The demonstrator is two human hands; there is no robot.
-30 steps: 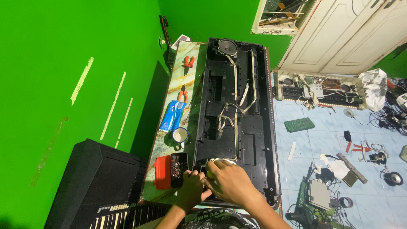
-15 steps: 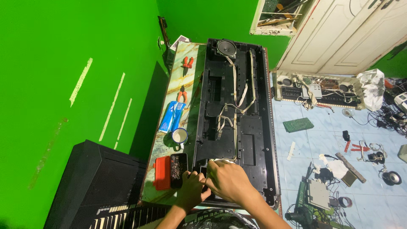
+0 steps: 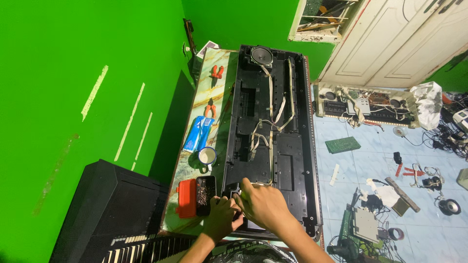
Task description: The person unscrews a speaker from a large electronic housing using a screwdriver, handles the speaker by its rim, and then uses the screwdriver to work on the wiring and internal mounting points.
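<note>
Working: both hands meet at the near end of an opened black keyboard casing (image 3: 287, 160) that lies lengthwise on a marble-patterned table (image 3: 202, 92).
Left hand: the left hand (image 3: 222, 219) rests at the casing's near left corner, fingers curled in on a small dark part (image 3: 233, 187); what exactly they pinch I cannot tell.
Right hand: the right hand (image 3: 263, 207) lies palm down just beside the left, touching it, fingers bent narrow over the same dark part, forefinger pointing up the casing.
Casing inside: pale flat ribbon cables (image 3: 270, 117) run down its middle from a round speaker (image 3: 262, 55) at the far end.
Table's left edge, near to far: an orange tray (image 3: 186, 198) touching a black tray of screws (image 3: 205, 195), then a white mug (image 3: 207, 157), a blue packet (image 3: 198, 134), small orange-handled pliers (image 3: 210, 107) and larger red-handled pliers (image 3: 216, 72).
Near left corner: a second black keyboard (image 3: 117, 214) stands below the table, its white keys showing.
Floor to the right: a pale-tiled floor (image 3: 360, 165) carries a green circuit board (image 3: 343, 144), a pale opened chassis (image 3: 365, 104) against the white doors, and loose cables and parts.
</note>
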